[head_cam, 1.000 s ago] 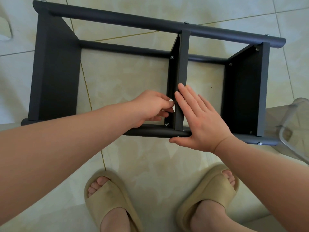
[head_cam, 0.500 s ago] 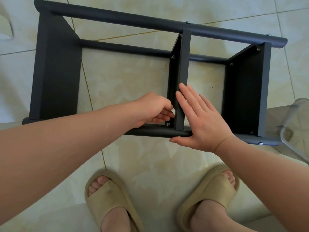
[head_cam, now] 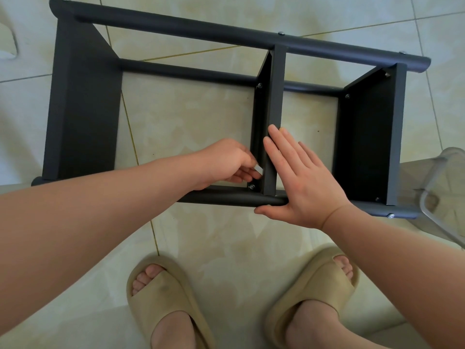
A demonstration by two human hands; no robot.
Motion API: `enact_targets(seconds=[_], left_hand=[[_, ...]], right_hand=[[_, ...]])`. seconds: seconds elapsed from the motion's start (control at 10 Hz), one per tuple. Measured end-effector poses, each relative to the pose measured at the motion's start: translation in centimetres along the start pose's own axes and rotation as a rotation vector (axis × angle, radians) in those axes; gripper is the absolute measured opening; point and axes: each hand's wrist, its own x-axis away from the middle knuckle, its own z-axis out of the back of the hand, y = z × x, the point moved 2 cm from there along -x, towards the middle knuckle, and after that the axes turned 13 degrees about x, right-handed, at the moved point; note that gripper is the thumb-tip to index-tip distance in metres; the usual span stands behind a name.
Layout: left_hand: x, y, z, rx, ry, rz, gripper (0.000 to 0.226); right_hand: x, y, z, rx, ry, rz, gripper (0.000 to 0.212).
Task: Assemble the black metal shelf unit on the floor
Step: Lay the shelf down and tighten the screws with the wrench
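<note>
Cream floor tiles (head_cam: 226,248) under black shelf (head_cam: 83,109)

Shelf unit (head_cam: 226,36) lies on its side on the floor (head_cam: 188,117), with left panel (head_cam: 83,109), middle panel (head_cam: 275,96) and right panel (head_cam: 364,137) standing between far and near pole (head_cam: 226,197). Left hand (head_cam: 226,162) just left of middle panel's near end, right hand (head_cam: 299,180) flat against its right side. Slippers (head_cam: 161,303) before the unit, container (head_cam: 448,192) at right
</note>
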Motion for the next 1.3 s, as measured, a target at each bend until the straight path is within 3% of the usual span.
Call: enact_targets(seconds=[1.3], left_hand=[[0.71,-0.38,0.50,-0.549,-0.166,-0.102,0.020]], right_hand=[[-0.01,-0.05,0.11,0.003,-0.011,-0.003,0.115]])
